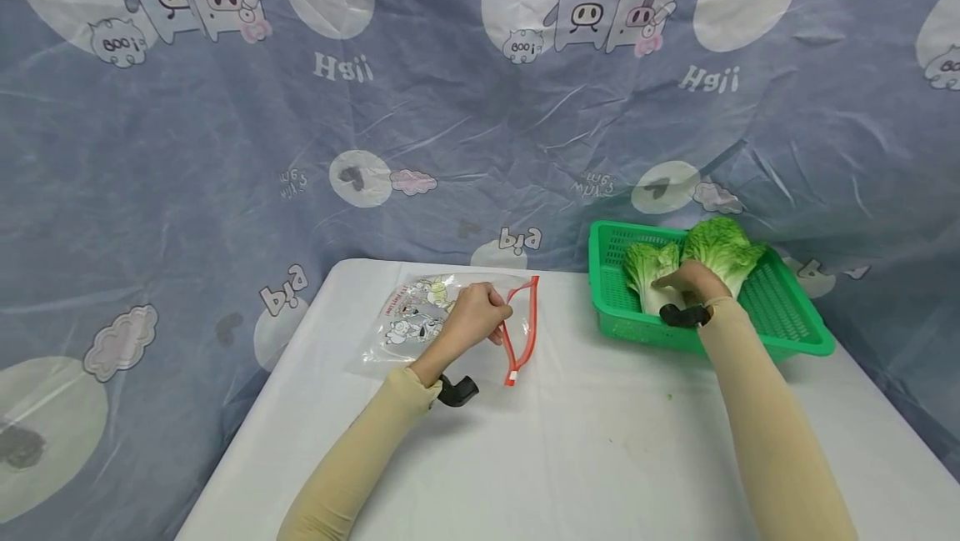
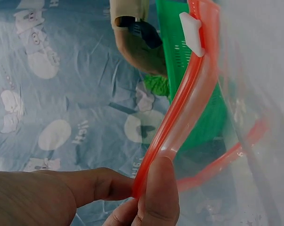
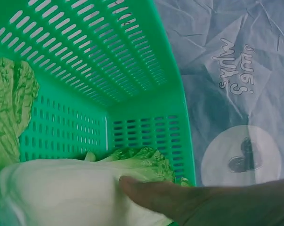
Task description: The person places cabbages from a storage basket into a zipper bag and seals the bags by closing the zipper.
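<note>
A clear printed bag [image 1: 412, 320] with a red zip edge lies on the white table, its mouth parted. My left hand [image 1: 472, 316] pinches one side of the red edge [image 2: 172, 108] between thumb and finger; a white slider [image 2: 192, 35] sits further along it. Over the green basket [image 1: 622, 324], my right hand [image 1: 693, 281] is on the nearer, smaller cabbage [image 1: 651, 274], thumb lying against its white stalk [image 3: 66, 193] in the right wrist view. The other fingers of that hand are hidden. A larger leafy cabbage [image 1: 720, 245] lies beside it in the basket.
The basket stands at the table's back right, its right end near the edge. A grey-blue printed curtain [image 1: 450, 107] hangs right behind the table. Small green and brown specks lie on the white tabletop [image 1: 570, 458] in front of the basket.
</note>
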Motion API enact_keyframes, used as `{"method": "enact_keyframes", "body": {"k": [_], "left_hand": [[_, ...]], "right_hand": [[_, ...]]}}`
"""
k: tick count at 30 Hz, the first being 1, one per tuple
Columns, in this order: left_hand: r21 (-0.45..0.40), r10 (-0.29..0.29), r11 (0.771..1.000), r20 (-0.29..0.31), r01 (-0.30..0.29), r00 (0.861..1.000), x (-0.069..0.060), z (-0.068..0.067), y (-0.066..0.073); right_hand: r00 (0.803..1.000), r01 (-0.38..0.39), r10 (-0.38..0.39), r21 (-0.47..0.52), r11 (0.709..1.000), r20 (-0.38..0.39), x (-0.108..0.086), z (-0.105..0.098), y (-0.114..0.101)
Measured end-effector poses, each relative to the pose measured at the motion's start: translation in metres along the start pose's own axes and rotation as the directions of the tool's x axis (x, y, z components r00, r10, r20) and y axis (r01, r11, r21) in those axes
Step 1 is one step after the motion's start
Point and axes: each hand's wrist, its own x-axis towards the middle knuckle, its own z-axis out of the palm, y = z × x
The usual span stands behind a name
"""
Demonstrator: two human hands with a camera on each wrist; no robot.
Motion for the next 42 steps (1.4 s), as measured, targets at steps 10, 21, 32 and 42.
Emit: {"method": "enact_keyframes", "body": {"k": [10, 21, 32, 42], "left_hand": [[0.002, -0.008, 1.0, 0.006, 0.008, 1.0, 0.0, -0.001, 0.001], [0.016, -0.004, 1.0, -0.002, 0.004, 1.0, 0.001, -0.002, -0.001], [0.023, 0.007, 1.0, -0.033, -0.006, 0.999, 0.0, -0.004, 0.001], [0.035, 0.007, 0.999, -0.043, -0.005, 0.999, -0.001, -0.006, 0.002]], "right_hand": [[0.999, -0.035, 0.036, -0.011, 0.999, 0.026, 0.011, 0.003, 0.008], [0.995, -0.026, 0.024, -0.013, 1.0, -0.096, 0.0, 0.004, 0.005], [0.956, 0.051, -0.012, 0.124, 0.991, -0.295, -0.028, 0.009, 0.005], [0.817, 0.315, -0.071, 0.34, 0.886, -0.572, -0.034, 0.035, -0.005]]}}
